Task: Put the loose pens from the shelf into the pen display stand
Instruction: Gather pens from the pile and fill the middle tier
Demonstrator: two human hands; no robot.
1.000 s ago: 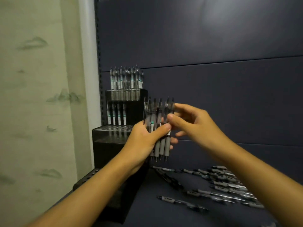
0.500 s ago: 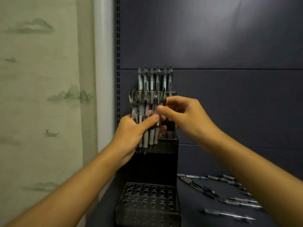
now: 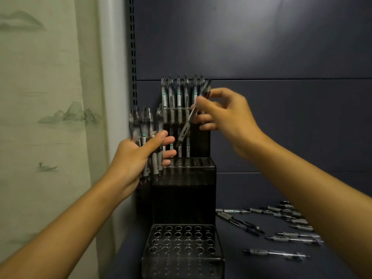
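Pens everywhere, three groups plus one single. Left hand (image 3: 138,156), centre-left of frame, grips a bundle of pens (image 3: 148,133) upright, tips down; about five or six, blurred, exact count unclear. Fingers curled round the barrels, thumb across the front. Right hand (image 3: 223,115), centre of frame, pinches a single pen (image 3: 192,117) between thumb and fingertips; the pen is tilted, tip pointing down-left, cap end up near the top tier. It hangs in front of the second tier, not in any hole.

Pen display stand (image 3: 182,198), black, stepped, lower centre, four tiers visible. Top tier holds a row of standing pens (image 3: 179,95), about six caps countable. Second tier shows a few more pens (image 3: 188,147) upright behind the tilted pen; number hard to tell, partly hidden by fingers. Third tier (image 3: 189,163) shows open holes, no pens seen in them. Bottom tier (image 3: 182,244) is a grid of open holes, six across, several rows deep.

Loose pens (image 3: 281,224) lie on the dark shelf (image 3: 251,266) at lower right, roughly ten to twelve, mostly sideways, some overlapping, one apart nearest the lower edge. The right forearm covers part of the pile.

Dark blue back panel (image 3: 281,47) fills upper right. Pale wall covering (image 3: 40,117) with faint mountain prints fills the left. Slotted upright rail (image 3: 132,51) runs between them.
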